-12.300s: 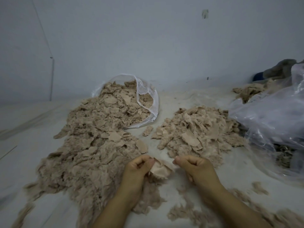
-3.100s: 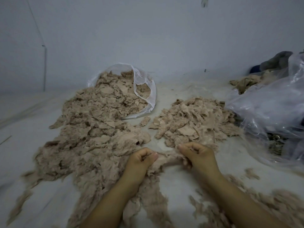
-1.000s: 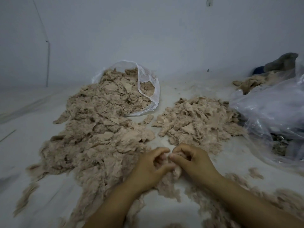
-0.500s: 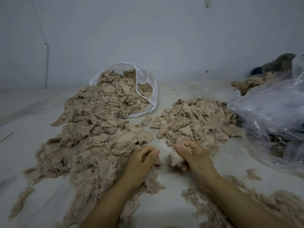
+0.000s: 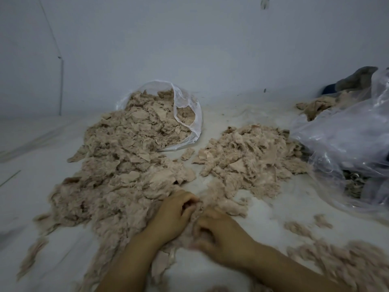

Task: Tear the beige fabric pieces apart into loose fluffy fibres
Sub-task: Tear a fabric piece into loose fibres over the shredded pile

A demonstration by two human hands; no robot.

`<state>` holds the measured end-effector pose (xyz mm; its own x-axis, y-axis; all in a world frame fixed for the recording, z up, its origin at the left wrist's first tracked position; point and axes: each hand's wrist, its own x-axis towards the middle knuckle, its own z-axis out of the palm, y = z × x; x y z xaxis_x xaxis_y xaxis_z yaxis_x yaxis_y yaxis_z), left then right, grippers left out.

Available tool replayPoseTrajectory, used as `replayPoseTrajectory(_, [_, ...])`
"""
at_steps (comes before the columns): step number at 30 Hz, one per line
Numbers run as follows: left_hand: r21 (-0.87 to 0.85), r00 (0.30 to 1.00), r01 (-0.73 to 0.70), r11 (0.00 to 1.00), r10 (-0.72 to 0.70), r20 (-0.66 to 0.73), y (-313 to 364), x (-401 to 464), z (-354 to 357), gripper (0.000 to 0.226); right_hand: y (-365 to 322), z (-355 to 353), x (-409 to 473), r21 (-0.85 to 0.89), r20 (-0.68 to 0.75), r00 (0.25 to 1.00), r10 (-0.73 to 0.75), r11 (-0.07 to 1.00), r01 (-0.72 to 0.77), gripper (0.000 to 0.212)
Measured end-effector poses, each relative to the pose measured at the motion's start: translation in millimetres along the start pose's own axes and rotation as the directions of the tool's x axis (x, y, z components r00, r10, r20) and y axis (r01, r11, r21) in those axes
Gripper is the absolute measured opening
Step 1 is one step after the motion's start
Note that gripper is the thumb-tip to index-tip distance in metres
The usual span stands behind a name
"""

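Left hand (image 5: 173,216) sits near bottom centre, fingers curled in, pinching a bit of beige fabric (image 5: 194,207) at the fingertips. Right hand (image 5: 219,234) is just beside it, a little nearer the camera, fingers also curled round the same wad; it's motion-blurred, so exact grip pts can't be made out. Both hands nearly touch, w/ the fabric bunched between them, low over the tabletop (image 5: 273,211).

Big pile of fluffy fibres & flat scraps (image 5: 117,178) spreads to the left of the hands, running from the near edge up to a clear plastic bag (image 5: 189,114) lying on its side, mouth toward the camera, w/ more beige pieces spilling out of it. Second, smaller heap of fabric pieces (image 5: 248,159) lies right of centre, just beyond the hands, apart from the left pile by a narrow strip of bare surface. Loose fibre tufts (image 5: 336,262) are scattered at bottom right, beside the right forearm.

Large crumpled clear plastic sheet/bag (image 5: 347,140) fills the right edge, touching the smaller heap's far-right side; some dark stuff shows through it, can't tell what. Behind it, more beige cloth (image 5: 315,105) & a grey item (image 5: 355,79) against the pale wall (image 5: 189,43).
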<state>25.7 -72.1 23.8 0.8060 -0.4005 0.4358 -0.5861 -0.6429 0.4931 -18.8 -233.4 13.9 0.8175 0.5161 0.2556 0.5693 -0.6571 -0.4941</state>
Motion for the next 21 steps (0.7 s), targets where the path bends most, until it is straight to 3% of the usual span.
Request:
replayPoseTrajectory(2, [-0.155,0.998,0.061,0.986,-0.062,-0.001,3,0,-3,0.012,4,-2,2,0.149,-0.135,0.987,0.092,0.986,-0.072,0.017])
replayPoseTrajectory(4, [-0.339,0.994,0.106,0.935,-0.088,0.069,5,-1,-9,0.020,10,-7,1,0.343,-0.217,0.932,0.291,0.916,-0.206,0.022])
replayPoseTrajectory(7, [-0.279,0.987,0.062,0.958,-0.016,0.163,6,-2,-10,0.022,15,-13,0,0.596,-0.195,0.864,0.464,0.755,-0.271,0.024])
replayPoseTrajectory(9, [-0.320,0.987,0.117,0.940,-0.074,0.142,7,-1,-7,0.019,14,-15,0,0.670,-0.159,0.861,0.483,0.693,-0.265,0.026])
replayPoseTrajectory(13, [-0.447,0.976,0.198,0.872,-0.134,0.171,7,-1,-5,0.016,9,-13,0,0.583,-0.160,0.914,0.373,0.783,-0.217,0.021])
replayPoseTrajectory(15, [-0.446,0.973,0.212,0.869,-0.145,0.180,7,-1,-6,0.022,9,-14,1,0.611,-0.198,0.894,0.401,0.764,-0.208,0.026])
replayPoseTrajectory(18, [-0.425,0.968,0.252,0.869,-0.230,0.104,0,1,-13,0.031,12,-24,-1,0.772,-0.206,0.840,0.502,0.611,-0.175,0.043])
replayPoseTrajectory(21, [-0.536,0.967,0.254,0.805,-0.228,0.116,2,-1,-23,0.028,11,-31,-5,0.910,-0.097,0.852,0.515,0.392,-0.133,0.031])
